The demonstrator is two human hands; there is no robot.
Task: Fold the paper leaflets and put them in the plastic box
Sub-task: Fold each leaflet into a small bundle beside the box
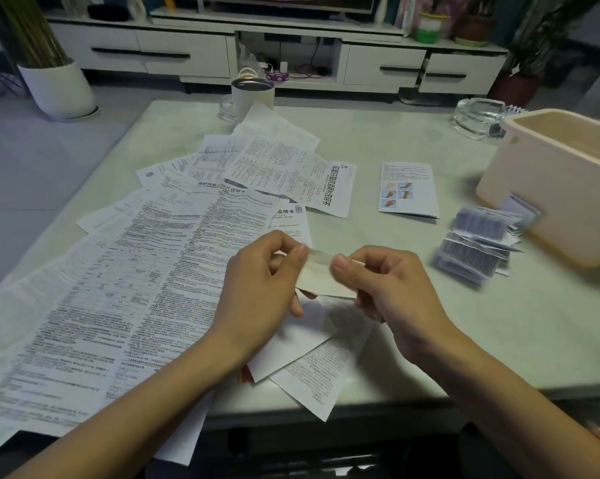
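Paper is getting folded: the left hand [257, 281] and right hand [385, 288] are pinching 1 small leaflet [322, 278] above the surface [430, 323], each grip grasping an end. Next, I reckon, it is wanting a carry to the plastic box [561, 181] on the right.

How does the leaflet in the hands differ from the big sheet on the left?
The held leaflet is a small folded strip; the big sheet is spread open. The leaflet is lifted, pinched by the left hand and right hand; the sheet lies flat on the table. Both are paper.
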